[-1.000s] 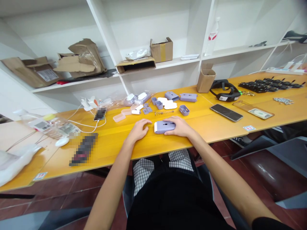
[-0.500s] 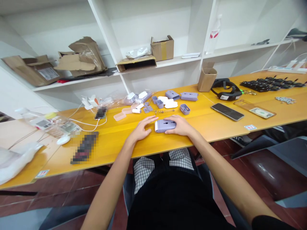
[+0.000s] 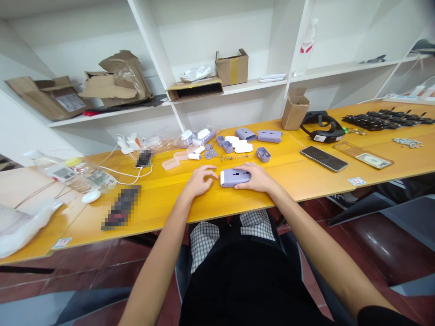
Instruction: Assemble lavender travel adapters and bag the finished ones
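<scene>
My right hand (image 3: pixel 255 178) is wrapped round the right end of a purple plastic case (image 3: pixel 232 178) with a white cap at its left end. The case lies lengthwise on the wooden table near its front edge. To its left, my left hand (image 3: pixel 200 182) rests with curved fingers apart, holding nothing and not touching the case. Just behind the hands are small springs (image 3: pixel 234 157), an oval purple cup (image 3: pixel 263 154), white oval pieces (image 3: pixel 243 146) and more purple housings (image 3: pixel 269 136). Translucent pink trays (image 3: pixel 171 163) and white rollers (image 3: pixel 194 156) lie behind my left hand.
A phone (image 3: pixel 324 158), a brown phone case (image 3: pixel 365 155) with a banknote and a black headset (image 3: pixel 322 127) lie to the right. Left are white cables (image 3: pixel 129 175), a bagged bottle (image 3: pixel 73 172) and a pixelated dark object (image 3: pixel 121 207). A cardboard box (image 3: pixel 295 109) stands behind.
My left hand has drawn slightly left, away from the white end of the purple case, with its fingers more curled. The right hand keeps its hold. The view has shifted slightly.
</scene>
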The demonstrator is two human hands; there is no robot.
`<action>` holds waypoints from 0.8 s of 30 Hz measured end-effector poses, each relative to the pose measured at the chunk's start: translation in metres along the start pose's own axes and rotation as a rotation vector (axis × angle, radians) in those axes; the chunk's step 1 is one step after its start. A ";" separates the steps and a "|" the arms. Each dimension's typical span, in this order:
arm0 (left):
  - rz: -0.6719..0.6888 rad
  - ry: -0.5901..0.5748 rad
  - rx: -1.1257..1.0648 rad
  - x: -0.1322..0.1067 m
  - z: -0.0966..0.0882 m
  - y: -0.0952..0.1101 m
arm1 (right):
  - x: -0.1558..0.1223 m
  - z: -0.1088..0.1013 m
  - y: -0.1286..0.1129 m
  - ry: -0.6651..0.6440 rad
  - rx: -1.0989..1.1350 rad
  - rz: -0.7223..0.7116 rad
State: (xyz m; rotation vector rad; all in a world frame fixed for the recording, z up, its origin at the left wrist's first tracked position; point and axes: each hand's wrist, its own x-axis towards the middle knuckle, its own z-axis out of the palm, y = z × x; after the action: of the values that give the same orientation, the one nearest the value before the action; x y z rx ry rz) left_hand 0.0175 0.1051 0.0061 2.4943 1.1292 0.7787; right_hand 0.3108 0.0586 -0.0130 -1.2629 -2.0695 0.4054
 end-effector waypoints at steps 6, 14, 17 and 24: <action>0.037 -0.076 -0.100 -0.004 0.002 0.007 | 0.000 0.000 0.000 0.006 0.004 -0.002; 0.068 -0.085 -0.227 -0.003 0.002 0.014 | 0.000 0.000 0.001 0.014 -0.003 -0.008; 0.017 -0.005 -0.100 0.001 0.002 0.010 | 0.000 0.000 0.003 0.012 0.007 -0.013; 0.043 -0.039 -0.083 0.001 0.004 0.015 | 0.001 0.001 0.004 0.007 0.005 -0.020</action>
State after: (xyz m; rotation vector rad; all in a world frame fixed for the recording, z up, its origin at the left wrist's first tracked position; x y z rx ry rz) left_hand 0.0293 0.0963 0.0099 2.4615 1.0131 0.7691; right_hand 0.3129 0.0611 -0.0154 -1.2383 -2.0720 0.3963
